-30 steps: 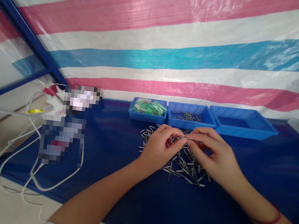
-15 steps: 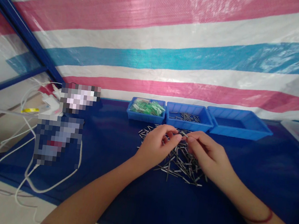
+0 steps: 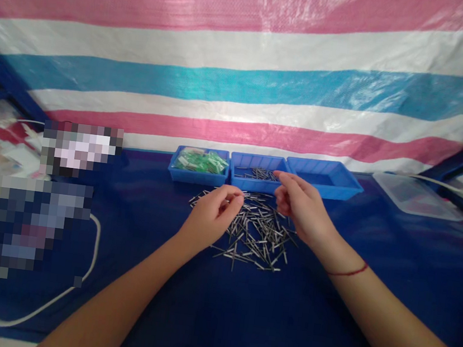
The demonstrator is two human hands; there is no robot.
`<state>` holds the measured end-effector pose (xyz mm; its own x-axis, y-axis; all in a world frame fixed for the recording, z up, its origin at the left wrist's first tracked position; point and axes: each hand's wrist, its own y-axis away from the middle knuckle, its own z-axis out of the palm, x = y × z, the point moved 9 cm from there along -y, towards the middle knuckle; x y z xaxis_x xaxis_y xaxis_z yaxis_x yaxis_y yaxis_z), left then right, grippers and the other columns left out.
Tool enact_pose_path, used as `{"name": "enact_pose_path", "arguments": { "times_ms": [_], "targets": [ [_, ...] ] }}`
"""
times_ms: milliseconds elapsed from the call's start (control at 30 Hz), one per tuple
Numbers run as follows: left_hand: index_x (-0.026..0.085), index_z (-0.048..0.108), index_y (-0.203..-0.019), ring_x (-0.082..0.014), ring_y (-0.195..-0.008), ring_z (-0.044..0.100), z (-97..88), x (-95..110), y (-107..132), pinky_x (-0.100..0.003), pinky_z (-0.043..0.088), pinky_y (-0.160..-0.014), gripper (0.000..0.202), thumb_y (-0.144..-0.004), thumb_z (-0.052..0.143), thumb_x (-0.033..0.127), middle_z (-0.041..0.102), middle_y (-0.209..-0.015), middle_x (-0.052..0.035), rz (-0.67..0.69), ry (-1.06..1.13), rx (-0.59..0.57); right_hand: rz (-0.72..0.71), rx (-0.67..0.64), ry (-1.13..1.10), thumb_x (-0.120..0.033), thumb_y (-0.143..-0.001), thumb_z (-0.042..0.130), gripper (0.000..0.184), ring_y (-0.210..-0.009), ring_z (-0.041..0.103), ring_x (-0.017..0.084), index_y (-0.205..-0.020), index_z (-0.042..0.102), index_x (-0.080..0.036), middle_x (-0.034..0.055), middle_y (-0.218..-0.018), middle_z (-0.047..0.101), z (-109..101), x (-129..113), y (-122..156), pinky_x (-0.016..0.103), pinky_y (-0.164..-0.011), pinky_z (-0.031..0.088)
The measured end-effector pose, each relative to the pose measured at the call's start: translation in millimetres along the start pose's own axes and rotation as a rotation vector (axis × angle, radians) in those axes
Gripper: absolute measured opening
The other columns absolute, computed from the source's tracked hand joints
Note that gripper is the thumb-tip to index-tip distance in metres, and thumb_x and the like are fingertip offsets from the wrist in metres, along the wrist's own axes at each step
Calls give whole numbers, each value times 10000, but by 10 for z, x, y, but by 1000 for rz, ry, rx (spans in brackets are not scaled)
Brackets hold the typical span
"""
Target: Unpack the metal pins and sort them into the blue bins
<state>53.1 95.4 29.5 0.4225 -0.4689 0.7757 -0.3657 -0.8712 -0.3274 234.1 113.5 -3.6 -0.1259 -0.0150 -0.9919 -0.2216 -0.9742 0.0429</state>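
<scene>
Red, white and blue striped sheet (image 3: 225,88) hangs as the backdrop past both my hands; dark blue tabletop (image 3: 214,318) under them. Left hand (image 3: 212,213) sits over the left edge of the loose metal pins (image 3: 260,236), thumb and index drawn close at the tips. Can't tell if anything is pinched there. Right hand (image 3: 303,207) is up and ahead of it, index and thumb tips at the middle blue tray (image 3: 251,185), other fingers curled in. Can't tell how tight those tips are, or whether they hold a pin or touch the tray.

Main heap lies between my hands and toward me, pins crossing at all angles. A smaller batch of pins (image 3: 259,173) is in the middle tray, just left of my right fingertips. Left blue tray (image 3: 199,178), beyond my left hand, has green packets (image 3: 211,163) in it. Right blue tray (image 3: 332,192) is just past my right hand; translucent plastic container (image 3: 416,197) farther right. White cable (image 3: 94,252) loops well left of my left hand. Red cord (image 3: 348,273) round my right wrist.
</scene>
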Motion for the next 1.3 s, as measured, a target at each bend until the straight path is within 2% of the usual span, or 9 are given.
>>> {"name": "enact_pose_path", "arguments": {
  "times_ms": [167, 267, 467, 733, 833, 933, 1067, 1200, 1300],
  "targets": [
    [160, 636, -1023, -171, -914, 593, 227, 145, 43, -309, 449, -860, 199, -936, 462, 202, 667, -979, -64, 261, -215, -161, -14, -13, 14, -311, -784, 634, 153, -431, 323, 55, -836, 645, -168, -59, -524, 421, -155, -44, 86, 197, -383, 224],
    [162, 661, -1041, -203, -986, 568, 436, 158, 80, -354, 424, -909, 224, -934, 469, 204, 661, -1030, -77, 358, -382, -274, 8, -45, 14, -295, -781, 626, 138, -433, 317, 52, -786, 644, -159, -56, -512, 417, -154, -15, 104, 199, -392, 206],
    [207, 722, -945, -201, -905, 544, 584, 78, -7, -351, 405, -819, 275, -948, 478, 335, 652, -965, -58, 321, -608, -259, 33, -151, 66, -320, -776, 614, 168, -418, 344, 56, -795, 636, -155, -52, -527, 457, 16, 10, 170, 213, -396, 217],
    [227, 713, -948, -188, -887, 526, 563, 20, -11, -331, 403, -826, 196, -916, 535, 305, 627, -973, -38, 220, -674, -307, 30, -226, 188, -339, -786, 589, 193, -453, 368, 66, -807, 639, -154, -49, -553, 468, 117, 87, 235, 221, -425, 242],
    [212, 692, -892, -202, -918, 518, 553, 30, 24, -335, 390, -784, 195, -924, 523, 303, 623, -997, -42, 198, -716, -274, 38, -247, 220, -344, -796, 581, 194, -461, 369, 71, -805, 636, -158, -48, -555, 468, 147, 146, 242, 226, -431, 245],
    [204, 669, -898, -228, -970, 508, 494, 67, 31, -358, 368, -773, 195, -936, 503, 299, 629, -1035, -48, 184, -739, -178, 12, -248, 281, -354, -816, 566, 203, -467, 378, 81, -804, 640, -165, -44, -557, 472, 152, 161, 245, 234, -434, 257],
    [209, 644, -939, -217, -965, 528, 308, 100, 7, -369, 363, -827, 206, -959, 461, 300, 660, -1009, -32, 129, -541, -12, -172, -218, 391, -363, -833, 578, 193, -584, 502, 122, -821, 657, -187, -6, -661, 577, 165, 30, 291, 254, -530, 387],
    [185, 635, -929, -161, -869, 588, 246, 4, 5, -292, 424, -807, 138, -925, 523, 268, 677, -934, -20, 15, 5, 13, -283, -196, 403, -383, -795, 656, 224, -741, 601, 171, -930, 677, -204, 37, -859, 674, 213, -40, 386, 289, -645, 472],
    [164, 631, -915, -142, -820, 599, 302, -107, 30, -253, 451, -756, 134, -897, 556, 274, 671, -916, -30, -105, 362, 11, -305, -178, 347, -375, -770, 694, 220, -760, 625, 175, -920, 701, -213, 41, -887, 694, 233, -72, 434, 298, -667, 501]
  ]
}}
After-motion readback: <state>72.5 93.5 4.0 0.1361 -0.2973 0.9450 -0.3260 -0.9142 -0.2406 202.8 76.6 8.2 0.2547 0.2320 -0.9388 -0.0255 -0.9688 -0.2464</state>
